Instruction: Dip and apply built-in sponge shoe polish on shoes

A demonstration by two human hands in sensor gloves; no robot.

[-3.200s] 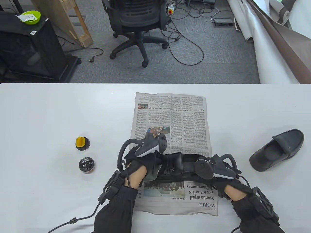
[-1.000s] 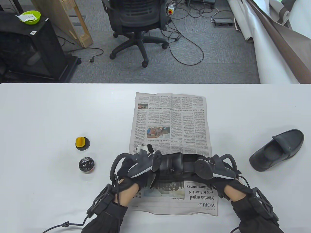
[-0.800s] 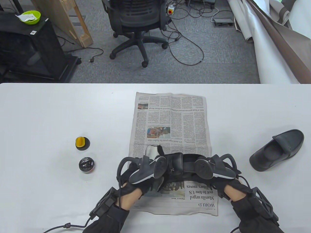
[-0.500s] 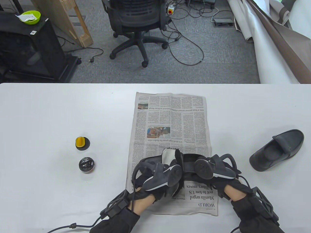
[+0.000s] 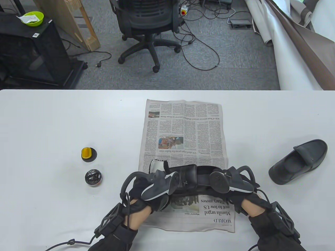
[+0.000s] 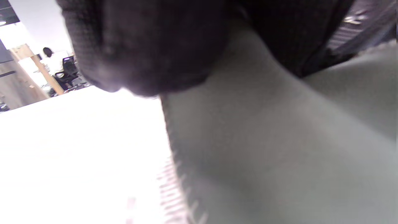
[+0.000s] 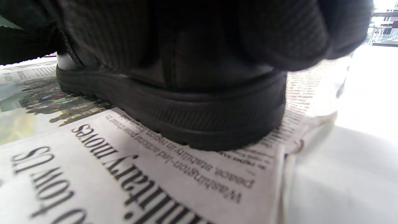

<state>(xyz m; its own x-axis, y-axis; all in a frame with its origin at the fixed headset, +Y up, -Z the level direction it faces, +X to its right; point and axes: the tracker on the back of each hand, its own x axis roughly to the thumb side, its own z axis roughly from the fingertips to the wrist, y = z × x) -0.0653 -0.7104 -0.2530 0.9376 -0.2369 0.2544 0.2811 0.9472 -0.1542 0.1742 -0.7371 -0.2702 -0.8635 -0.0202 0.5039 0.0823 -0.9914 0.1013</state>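
Note:
A black shoe (image 5: 192, 175) lies on its sole across a newspaper (image 5: 183, 125). My right hand (image 5: 230, 184) grips its heel end; in the right wrist view my gloved fingers (image 7: 192, 34) wrap over the heel (image 7: 211, 121). My left hand (image 5: 157, 184) holds a grey-white cloth (image 5: 156, 166) against the toe end; the cloth fills the left wrist view (image 6: 264, 140). An open tin of black polish (image 5: 93, 177) and its yellow-knobbed sponge lid (image 5: 88, 154) stand on the table to the left, apart from both hands.
A second black shoe (image 5: 299, 160) lies on the white table (image 5: 52, 125) at the right. An office chair (image 5: 146, 23), cables and a black cabinet (image 5: 34, 52) stand on the floor beyond the far edge.
My left hand swept the cloth rightward over the shoe's upper, then back left to the toe end. My right hand and the shoe stayed put.

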